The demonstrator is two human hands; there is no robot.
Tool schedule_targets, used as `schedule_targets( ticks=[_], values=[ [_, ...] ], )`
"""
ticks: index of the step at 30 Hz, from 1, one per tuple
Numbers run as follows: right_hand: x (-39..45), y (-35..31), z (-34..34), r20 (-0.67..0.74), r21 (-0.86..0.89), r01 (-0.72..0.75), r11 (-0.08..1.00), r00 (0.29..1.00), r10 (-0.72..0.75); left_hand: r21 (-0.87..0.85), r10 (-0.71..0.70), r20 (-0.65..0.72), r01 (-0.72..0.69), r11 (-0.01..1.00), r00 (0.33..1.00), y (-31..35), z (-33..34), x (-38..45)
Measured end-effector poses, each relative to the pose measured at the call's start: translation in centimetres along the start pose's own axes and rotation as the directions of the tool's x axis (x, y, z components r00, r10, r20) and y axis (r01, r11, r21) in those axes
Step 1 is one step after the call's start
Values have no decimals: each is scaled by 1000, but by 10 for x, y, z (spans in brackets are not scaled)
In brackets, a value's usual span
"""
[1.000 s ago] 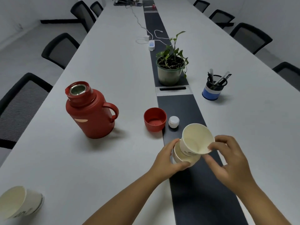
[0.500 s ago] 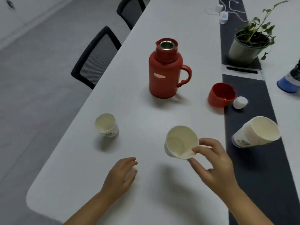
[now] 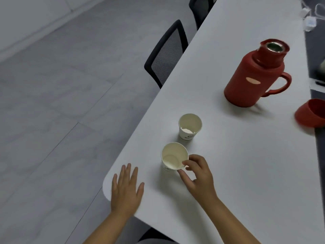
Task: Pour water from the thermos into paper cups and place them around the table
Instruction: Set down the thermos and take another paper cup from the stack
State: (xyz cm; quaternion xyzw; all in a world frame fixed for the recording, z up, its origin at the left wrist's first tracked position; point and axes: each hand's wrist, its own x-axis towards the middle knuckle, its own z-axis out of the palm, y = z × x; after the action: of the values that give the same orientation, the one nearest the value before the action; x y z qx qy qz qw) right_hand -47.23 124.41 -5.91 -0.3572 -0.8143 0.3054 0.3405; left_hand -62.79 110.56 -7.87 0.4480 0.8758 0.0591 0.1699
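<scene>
A white paper cup [image 3: 173, 157] stands near the table's rounded front-left corner, and my right hand [image 3: 197, 173] pinches its rim between thumb and fingers. A second paper cup [image 3: 189, 126] stands upright just behind it, apart from my hands. The red thermos [image 3: 255, 74] stands uncapped further back on the right, handle to the right. Its red lid cup [image 3: 312, 114] lies at the right edge of view. My left hand [image 3: 127, 189] lies flat with spread fingers over the table corner, holding nothing.
The white table [image 3: 246, 164] ends in an edge running diagonally on the left, with grey floor beyond. A black mesh chair [image 3: 167, 53] stands at that edge. A dark centre strip and white cables [image 3: 311, 18] lie at the far right.
My right hand has carried the cup left and down towards the table beside the other cup. My left hand opened flat at the corner. The view swung left, losing the cup stack.
</scene>
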Motion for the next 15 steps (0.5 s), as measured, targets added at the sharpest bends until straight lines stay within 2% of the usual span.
schedule_targets(
  ticks=[5,11,15],
  values=[
    [2,-3,19,5,-20,-21,1000,1000,21,-65,70,-96,-76,995,993,-11,8,-4],
    [-3,-4,23,22,-99,-6,995,1000,8,-32,76,-212,-85,996,974,-17,16,1],
    [-2,-10,20,26,-137,-14,991,999,18,-16,93,-240,-100,995,966,-19,18,4]
  ],
)
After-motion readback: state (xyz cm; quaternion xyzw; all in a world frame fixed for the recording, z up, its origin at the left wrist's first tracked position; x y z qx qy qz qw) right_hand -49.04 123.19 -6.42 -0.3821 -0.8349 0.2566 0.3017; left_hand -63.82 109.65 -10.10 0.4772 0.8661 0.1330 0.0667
